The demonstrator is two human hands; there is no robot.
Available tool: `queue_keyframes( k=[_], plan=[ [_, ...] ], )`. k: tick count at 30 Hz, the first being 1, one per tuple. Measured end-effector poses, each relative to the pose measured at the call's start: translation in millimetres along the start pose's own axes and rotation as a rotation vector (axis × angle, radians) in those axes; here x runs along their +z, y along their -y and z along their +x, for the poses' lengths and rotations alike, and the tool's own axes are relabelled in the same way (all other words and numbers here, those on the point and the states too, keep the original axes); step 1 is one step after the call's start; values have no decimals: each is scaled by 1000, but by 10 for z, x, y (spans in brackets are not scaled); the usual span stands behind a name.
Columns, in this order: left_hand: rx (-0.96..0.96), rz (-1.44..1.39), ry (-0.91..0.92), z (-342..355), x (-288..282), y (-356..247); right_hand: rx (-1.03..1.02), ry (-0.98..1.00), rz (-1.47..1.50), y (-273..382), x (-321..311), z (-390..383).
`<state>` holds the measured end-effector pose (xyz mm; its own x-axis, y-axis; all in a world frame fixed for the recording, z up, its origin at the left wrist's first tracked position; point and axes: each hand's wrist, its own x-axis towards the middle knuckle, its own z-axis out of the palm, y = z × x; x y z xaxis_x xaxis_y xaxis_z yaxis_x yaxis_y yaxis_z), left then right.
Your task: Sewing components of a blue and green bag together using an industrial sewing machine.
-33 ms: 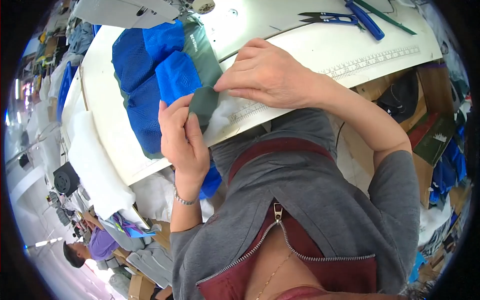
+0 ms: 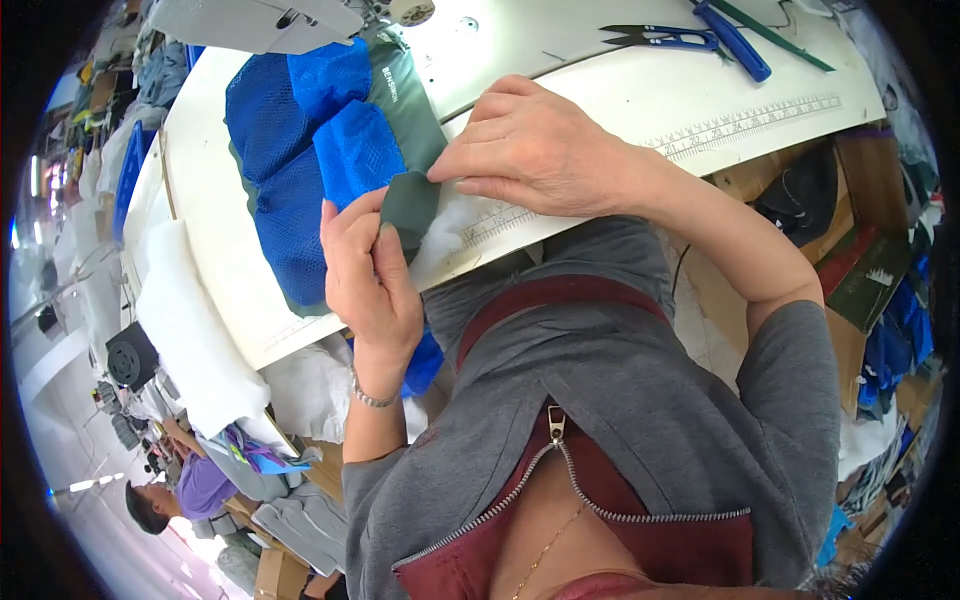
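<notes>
My left hand (image 2: pixel 372 270) grips a small dark green fabric piece (image 2: pixel 408 212), fingers curled along its left side. At that piece's upper right corner, my right hand (image 2: pixel 535 150) pinches the fabric between bent fingers. Both are at the right edge of a larger work piece of blue mesh (image 2: pixel 280 200), bright blue fabric (image 2: pixel 355 150) and a grey-green band (image 2: pixel 405 105), lying on the white table (image 2: pixel 220 300). A tuft of white fluff (image 2: pixel 448 228) sits just right of the small piece. The sewing machine head (image 2: pixel 250 20) stands over the work's upper end.
Thread snips (image 2: pixel 660 37), a blue-handled tool (image 2: pixel 732 42) and a green tool (image 2: pixel 790 45) lie at upper right, above a printed ruler (image 2: pixel 740 125). White padding (image 2: pixel 195 320) hangs at the left. A co-worker in purple (image 2: pixel 205 485) is beyond. Cartons (image 2: pixel 850 190) are beneath the table at right.
My left hand and the small green piece have shifted very slightly to the right. My right hand holds almost the same position.
</notes>
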<state>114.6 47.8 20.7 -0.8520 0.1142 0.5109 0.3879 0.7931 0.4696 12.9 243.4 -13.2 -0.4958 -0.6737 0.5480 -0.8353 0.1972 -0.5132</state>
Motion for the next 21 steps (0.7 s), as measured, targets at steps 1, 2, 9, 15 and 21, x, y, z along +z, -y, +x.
queue_keyframes(
  k=[1,2,9,15,21],
  plan=[
    [-19,-30,-32,-17,27,4,-34,-21,-40,-8,16,12],
    [-38,-59,-65,-29,33,10,-67,-42,-80,-12,29,23],
    [-188,-173,-55,-30,-14,4,-183,132,-141,172,-68,-39],
    [-294,-398,-269,-74,-109,65,-135,52,-178,92,-41,-76],
    [-221,-313,-326,-112,-70,86,-27,50,-301,-45,103,118]
  ],
)
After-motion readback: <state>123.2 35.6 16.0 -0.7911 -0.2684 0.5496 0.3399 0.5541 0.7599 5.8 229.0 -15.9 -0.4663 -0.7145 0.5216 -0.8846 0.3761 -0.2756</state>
